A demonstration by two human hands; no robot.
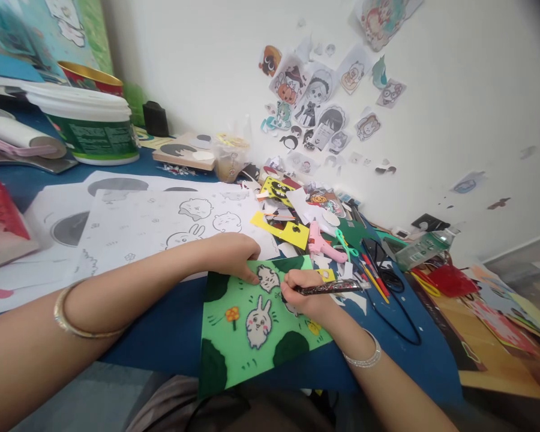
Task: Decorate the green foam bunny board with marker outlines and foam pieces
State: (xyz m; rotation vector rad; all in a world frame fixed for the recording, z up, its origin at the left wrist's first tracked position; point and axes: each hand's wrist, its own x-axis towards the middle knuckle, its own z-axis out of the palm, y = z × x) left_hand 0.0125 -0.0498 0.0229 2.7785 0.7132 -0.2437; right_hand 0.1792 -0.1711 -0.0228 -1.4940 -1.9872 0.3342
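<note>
A light green picture board (pixel 274 312) with dark green patches, a white rabbit figure (pixel 258 324), small orange and yellow flowers and a round white animal figure (pixel 269 279) lies tilted at the table's near edge. My left hand (pixel 236 255) grips its upper edge, thumb on the face; its other fingers are mostly hidden. In my right hand (pixel 302 289) is a dark patterned pen (pixel 333 287), closed in the fingers beside the round figure. The pen's tip is hidden behind the hand. Another pale figure is partly covered by this hand.
Printed line-drawing sheets (pixel 130 222) cover the table's left. Behind the board lie a pink glue gun (pixel 321 243), green-handled scissors (pixel 344 243), yellow cutouts (pixel 281 230) and paper scraps. A white-lidded bucket (pixel 94 123), a cup (pixel 230 157) and a bottle (pixel 425 249) stand or lie around.
</note>
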